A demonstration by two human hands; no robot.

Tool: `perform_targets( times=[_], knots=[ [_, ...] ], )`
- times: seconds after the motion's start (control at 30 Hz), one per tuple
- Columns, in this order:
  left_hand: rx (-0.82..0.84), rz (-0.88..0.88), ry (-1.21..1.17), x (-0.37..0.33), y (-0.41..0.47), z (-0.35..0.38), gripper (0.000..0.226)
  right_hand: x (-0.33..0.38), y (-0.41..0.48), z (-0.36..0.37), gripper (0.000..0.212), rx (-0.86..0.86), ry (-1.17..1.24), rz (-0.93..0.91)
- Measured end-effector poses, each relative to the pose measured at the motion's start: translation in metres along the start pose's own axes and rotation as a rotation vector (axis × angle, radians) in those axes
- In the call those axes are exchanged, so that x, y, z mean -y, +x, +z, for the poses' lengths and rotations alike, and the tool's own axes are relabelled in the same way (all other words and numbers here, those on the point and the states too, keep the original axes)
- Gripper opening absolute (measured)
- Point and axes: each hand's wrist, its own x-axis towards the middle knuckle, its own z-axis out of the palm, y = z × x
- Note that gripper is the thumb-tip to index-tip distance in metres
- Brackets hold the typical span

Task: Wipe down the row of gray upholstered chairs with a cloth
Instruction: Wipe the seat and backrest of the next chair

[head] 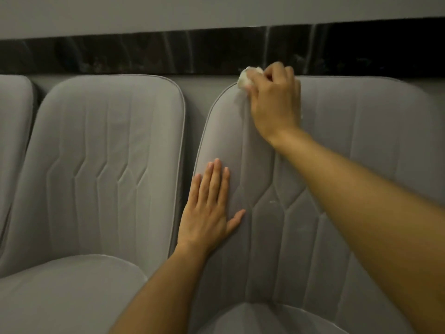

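the right hand (274, 102) sat in the upper right of centre, fingers curled tight around a small wadded white cloth (248, 77), only a crumpled bit of which showed past the knuckles. it pressed that cloth against the top left corner of the backrest of the right chair (337, 189), right at the piped edge. its bare forearm ran down to the lower right edge of the frame.

the left hand (209, 210) lay lower, near the middle of the frame, held nothing, and was flat with palm down on the same backrest's left side panel (fingers straight and close together, thumb spread out to the right). its forearm came up from the bottom centre.

the right chair filled the right half of the frame, gray, with stitched vertical seams that kinked into angled lines about halfway down; a small pale fleck sat on the fabric near the centre seams. part of its seat cushion showed at the bottom.

left of it, across a narrow gap, stood the middle chair (103, 165) with the same stitching and its seat in the lower left corner. a sliver of a third chair (12, 131) showed at the far left edge.

behind the backrests ran a dark glossy band (144, 54) across the upper frame, with a plain gray wall (168, 13) above it.
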Motion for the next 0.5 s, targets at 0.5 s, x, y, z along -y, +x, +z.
perform_targets(
  times=[0.5],
  knots=[
    [-0.020, 0.032, -0.009, 0.000, 0.001, 0.002, 0.084, -0.016, -0.032, -0.008, 0.025, -0.114, 0.076, -0.081]
  ],
)
